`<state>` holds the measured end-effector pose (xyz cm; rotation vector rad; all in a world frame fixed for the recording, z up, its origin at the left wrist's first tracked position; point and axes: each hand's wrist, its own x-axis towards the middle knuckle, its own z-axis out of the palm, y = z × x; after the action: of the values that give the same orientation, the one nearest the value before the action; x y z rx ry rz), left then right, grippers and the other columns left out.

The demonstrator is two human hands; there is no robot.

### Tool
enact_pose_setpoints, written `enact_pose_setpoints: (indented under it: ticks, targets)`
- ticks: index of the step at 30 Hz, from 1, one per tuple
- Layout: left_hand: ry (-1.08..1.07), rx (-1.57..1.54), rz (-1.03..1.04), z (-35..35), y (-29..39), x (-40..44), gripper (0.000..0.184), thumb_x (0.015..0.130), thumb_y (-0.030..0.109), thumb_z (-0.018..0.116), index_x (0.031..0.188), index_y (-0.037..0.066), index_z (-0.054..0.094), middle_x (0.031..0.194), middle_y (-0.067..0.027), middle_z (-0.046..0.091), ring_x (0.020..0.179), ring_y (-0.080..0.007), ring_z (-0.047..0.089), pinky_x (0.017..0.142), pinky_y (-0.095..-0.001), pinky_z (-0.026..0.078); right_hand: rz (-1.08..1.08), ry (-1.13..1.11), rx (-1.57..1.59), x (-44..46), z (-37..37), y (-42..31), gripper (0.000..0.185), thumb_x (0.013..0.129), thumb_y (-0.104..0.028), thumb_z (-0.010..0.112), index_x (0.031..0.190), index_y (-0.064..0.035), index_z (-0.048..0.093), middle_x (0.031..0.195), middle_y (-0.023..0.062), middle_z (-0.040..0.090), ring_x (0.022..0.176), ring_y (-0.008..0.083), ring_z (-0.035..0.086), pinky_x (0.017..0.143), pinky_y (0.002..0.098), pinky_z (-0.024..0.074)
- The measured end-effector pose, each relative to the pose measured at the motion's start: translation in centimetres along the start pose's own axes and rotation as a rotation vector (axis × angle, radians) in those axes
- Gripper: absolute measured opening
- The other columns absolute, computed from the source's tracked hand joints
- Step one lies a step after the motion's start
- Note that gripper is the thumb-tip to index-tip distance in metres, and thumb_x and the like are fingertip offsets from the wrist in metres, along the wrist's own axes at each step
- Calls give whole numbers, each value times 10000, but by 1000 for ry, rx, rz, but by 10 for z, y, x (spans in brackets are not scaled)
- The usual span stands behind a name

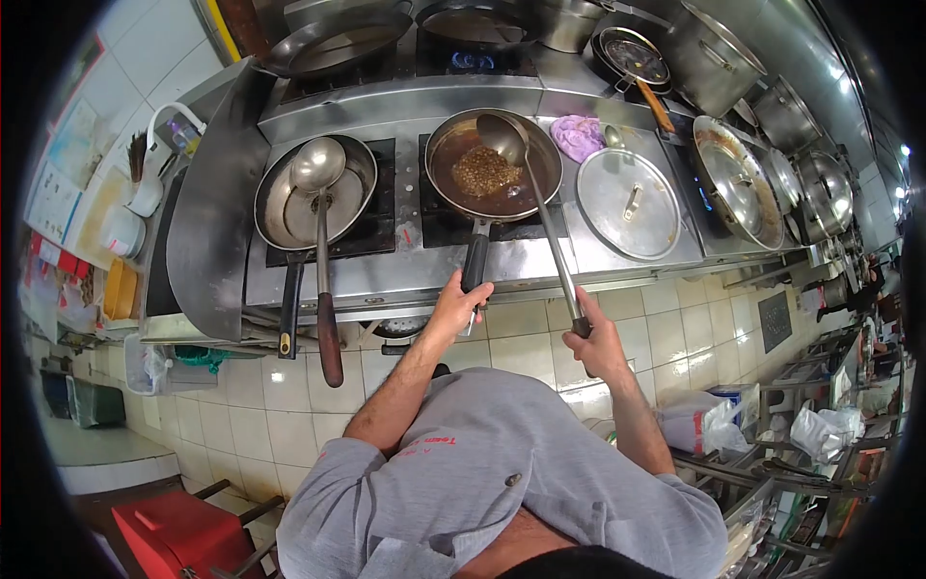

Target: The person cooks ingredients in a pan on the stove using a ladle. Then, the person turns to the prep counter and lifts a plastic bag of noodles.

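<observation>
My left hand (453, 307) is wrapped round the black handle of a frying pan (446, 194) on the stove. Dark brown sauce (487, 176) with a bubbling, grainy patch lies in this pan. In my right hand (596, 338) is the handle of a long metal ladle (548, 232). The ladle's bowl is over the pan's upper right part, tilted, close to the sauce; whether it touches the sauce I cannot tell. Left of this pan, a second frying pan (273, 214) holds another ladle (318, 164) resting across it, its brown handle hanging over the front edge.
A round metal lid (629, 204), a purple cloth (577, 137) and a spoon lie right of the pan. Behind are two dark pans (338, 43), one over a blue flame, and large pots (712, 60). A wide lidded pan (738, 183) stands at the right.
</observation>
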<state>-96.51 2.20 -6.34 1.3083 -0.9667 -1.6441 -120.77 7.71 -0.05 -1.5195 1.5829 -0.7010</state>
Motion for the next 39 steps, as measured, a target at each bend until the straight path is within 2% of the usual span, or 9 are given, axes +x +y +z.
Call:
enact_pose_setpoints:
  ticks: [3, 5, 18, 20, 22, 24, 28, 33, 39]
  targets:
    - [3, -11, -2, -1, 0, 2, 315, 832, 263, 675, 992, 77, 478, 692, -6, 515, 470, -78, 468, 420, -220, 378, 48, -9, 73, -5, -3, -5, 739, 749, 50, 585, 1421, -105, 319, 618, -6, 447, 502, 76, 441, 459, 250, 403]
    - [-6, -4, 16, -2, -2, 2, 427, 815, 270, 683, 1085, 14, 473, 711, -31, 532, 504, -89, 483, 433, -239, 402, -12, 40, 38, -9, -1, 0, 743, 749, 50, 589, 1422, -110, 320, 621, -8, 449, 504, 76, 442, 463, 248, 402]
    - [-13, -7, 15, -1, 0, 1, 406, 816, 249, 684, 1084, 20, 482, 735, -28, 533, 603, -91, 499, 467, -241, 427, -26, -7, -49, 1, -12, 4, 733, 743, 40, 607, 1409, -111, 342, 647, 17, 473, 529, 95, 466, 491, 257, 415]
    - [16, -34, 46, 2, 0, -1, 357, 833, 263, 671, 1046, 40, 492, 719, -19, 525, 579, -88, 492, 466, -241, 423, 51, 27, -123, 2, -17, -10, 727, 745, -7, 626, 1405, -89, 331, 628, 77, 508, 605, 175, 515, 628, 312, 461]
    - [1, -55, 33, 0, -3, 1, 332, 845, 272, 659, 1026, 49, 493, 709, -15, 520, 563, -88, 489, 464, -241, 419, 26, 63, -117, 9, -11, -6, 716, 746, -3, 622, 1399, -76, 338, 642, 87, 523, 607, 189, 522, 634, 324, 465]
    - [-14, -75, 19, -1, -4, 1, 308, 858, 280, 648, 1005, 58, 494, 699, -11, 515, 547, -87, 486, 462, -242, 415, 16, 91, -159, 20, -9, -7, 725, 735, 37, 605, 1400, -83, 343, 667, 35, 494, 536, 120, 477, 492, 283, 423]
    - [-8, -155, 5, 0, -7, 3, 273, 882, 292, 621, 978, 78, 482, 681, -13, 517, 495, -92, 493, 435, -237, 398, 13, 81, -265, 47, 1, 0, 713, 744, -3, 619, 1395, -52, 333, 663, 87, 531, 585, 183, 542, 580, 341, 461]
    - [-29, -167, -4, -2, -5, -1, 252, 887, 284, 612, 971, 93, 470, 684, -13, 525, 465, -98, 505, 405, -240, 389, 139, -89, 346, 63, 10, -9, 735, 726, 7, 628, 1395, -10, 323, 687, 50, 522, 486, 125, 505, 415, 283, 394]
    - [-50, -151, -43, -3, 1, -4, 233, 888, 273, 605, 952, 102, 460, 686, -10, 517, 469, -102, 507, 386, -254, 390, 90, -153, 247, 55, 0, -1, 747, 712, 25, 616, 1399, -18, 324, 666, 32, 492, 478, 113, 485, 411, 267, 389]
